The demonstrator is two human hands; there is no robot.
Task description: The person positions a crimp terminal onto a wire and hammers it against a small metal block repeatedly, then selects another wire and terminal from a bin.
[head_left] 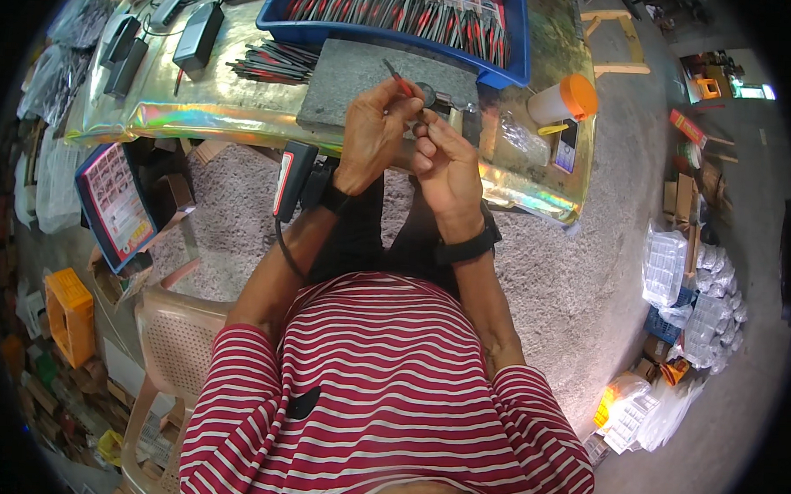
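Observation:
My left hand pinches a slim black-and-red stick-like piece between thumb and fingers, its dark tip pointing up and away. Close against it on the right, my right hand has thumb and fingers pressed together; whatever they hold is too small to make out. A dark round thing shows just beyond the fingertips, with something shiny and clear next to it. Both hands are over the near edge of a grey slab on the table. Similar black-and-red pieces lie in a loose pile left of the slab.
A blue tray packed with such pieces stands behind the slab. To the right are an orange-lidded jar, a crumpled clear bag and a flat phone-like object. A grey box stands at left; a plastic chair is beside me.

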